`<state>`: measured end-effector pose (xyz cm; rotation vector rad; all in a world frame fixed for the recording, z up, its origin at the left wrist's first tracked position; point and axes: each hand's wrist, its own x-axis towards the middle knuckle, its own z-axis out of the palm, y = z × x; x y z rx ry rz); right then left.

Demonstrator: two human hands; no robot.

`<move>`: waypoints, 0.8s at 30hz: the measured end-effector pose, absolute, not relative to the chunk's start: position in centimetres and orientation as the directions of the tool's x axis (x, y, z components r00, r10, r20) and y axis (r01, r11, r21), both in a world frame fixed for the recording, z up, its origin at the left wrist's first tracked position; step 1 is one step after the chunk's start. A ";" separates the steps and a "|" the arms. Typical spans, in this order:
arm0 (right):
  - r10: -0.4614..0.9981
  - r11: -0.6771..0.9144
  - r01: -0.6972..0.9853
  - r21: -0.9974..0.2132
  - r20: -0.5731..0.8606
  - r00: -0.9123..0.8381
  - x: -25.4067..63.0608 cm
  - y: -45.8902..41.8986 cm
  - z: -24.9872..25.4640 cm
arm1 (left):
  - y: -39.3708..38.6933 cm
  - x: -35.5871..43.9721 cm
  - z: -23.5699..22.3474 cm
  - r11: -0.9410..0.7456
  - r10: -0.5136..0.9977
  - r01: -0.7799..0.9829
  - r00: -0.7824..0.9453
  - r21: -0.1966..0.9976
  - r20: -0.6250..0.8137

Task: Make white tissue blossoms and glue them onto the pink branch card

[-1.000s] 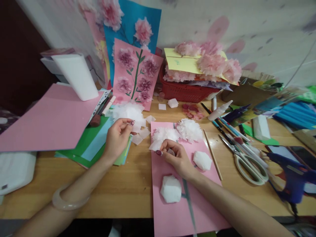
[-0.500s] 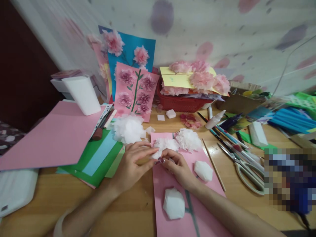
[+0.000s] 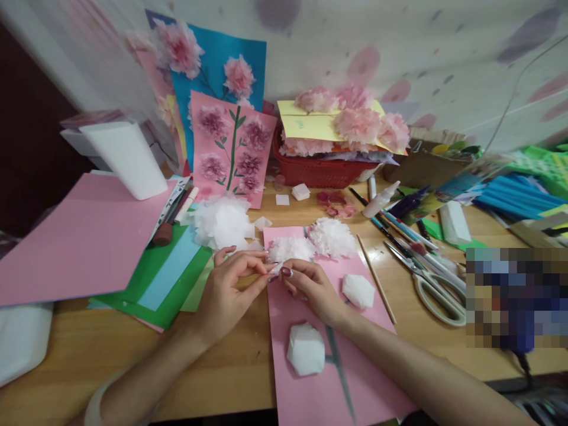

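My left hand point(image 3: 233, 290) and my right hand point(image 3: 313, 290) meet above the upper left part of a pink sheet point(image 3: 293, 399). Between their fingertips is a small piece of white tissue paper point(image 3: 277, 269), partly hidden by the fingers. Both hands are pinched on it. Just beyond them, two fluffy white paper flowers point(image 3: 332, 238) lie on the sheet's top end. Two folded white paper pads point(image 3: 306, 350) rest lower down, beside a painted dark green stem point(image 3: 341, 376). Left of the sheet sits a heap of white tissue pieces point(image 3: 222, 222).
Scissors point(image 3: 428, 284), a thin wooden stick point(image 3: 376, 278), pens and a glue bottle point(image 3: 380, 199) lie at the right. Behind stands a red basket point(image 3: 317, 171) with pink paper flowers. Coloured sheets point(image 3: 84, 236) and a white container point(image 3: 126, 160) are at the left.
The view has shifted a little, so the scene sits higher and further left. My hands stay together at the tissue piece, and my left fingers have bent more.
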<state>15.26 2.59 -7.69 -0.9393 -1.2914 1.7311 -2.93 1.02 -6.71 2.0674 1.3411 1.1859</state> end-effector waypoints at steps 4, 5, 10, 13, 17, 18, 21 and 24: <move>0.891 -0.141 -0.123 -0.982 -0.072 -0.449 15.3 2.5 -7.6 | 1.1 -3.0 -6.7 -0.465 0.881 0.531 0.196 0.708 0.431; 0.893 -0.128 -0.118 -0.985 -0.063 -0.445 15.3 2.5 -7.6 | 1.1 -3.0 -6.7 -0.472 0.877 0.533 0.201 0.702 0.437; 0.898 -0.129 -0.127 -0.983 -0.061 -0.436 15.1 2.4 -7.5 | 1.1 -3.0 -6.7 -0.495 0.861 0.548 0.207 0.674 0.464; 0.904 -0.135 -0.131 -0.982 -0.068 -0.422 15.1 2.4 -7.5 | 1.1 -2.9 -6.7 -0.478 0.873 0.541 0.207 0.692 0.441; 0.913 -0.134 -0.112 -0.985 -0.078 -0.401 15.1 2.5 -7.5 | 0.9 -2.7 -6.6 -0.411 0.908 0.503 0.152 0.760 0.390; 0.914 -0.133 -0.111 -0.985 -0.078 -0.398 15.1 2.5 -7.5 | 0.9 -2.7 -6.5 -0.396 0.916 0.489 0.151 0.777 0.372; 0.920 -0.113 -0.105 -0.988 -0.064 -0.387 15.1 2.5 -7.4 | 0.8 -2.6 -6.2 -0.365 0.931 0.461 0.188 0.809 0.313; 0.925 -0.079 -0.086 -0.993 -0.041 -0.378 15.1 2.5 -7.4 | 0.9 -2.6 -6.0 -0.358 0.933 0.469 0.200 0.807 0.298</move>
